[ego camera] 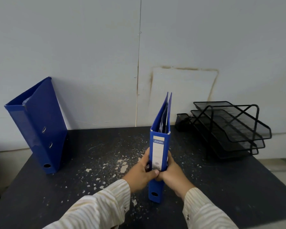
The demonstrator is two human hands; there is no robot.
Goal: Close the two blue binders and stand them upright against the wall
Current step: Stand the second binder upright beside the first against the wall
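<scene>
Second blue binder (159, 146) is closed and upright, spine facing the camera, held mid-table, well short of the wall (89, 55). Left hand (141, 171) clenched on its left cover, right hand (172, 175) clenched on the right cover, thumbs meeting across the lower spine. Bottom edge looks to be on or just above the table (229, 187); can't tell which.

First binder (38, 124) already stands at the far left, closed, leaning back with its top touching the wall (tilted, not truly vertical).

Step in hand, as I judge it: carry or slide this one to the wall and stand it there.

How to do it well:
- Keep both covers squeezed so the fore-edge, slightly gapped at the top, doesn't splay and spill the pages.
- Aim for the bare stretch of wall between the first binder and the black mesh trays (229, 128); stay clear of the tray frame.
- Set the base flat first, then let the back edge meet the wall.
- Table top is chipped and flaky, so lifting probably beats dragging.
- Release one hand at a time and check it doesn't tip sideways.
</scene>
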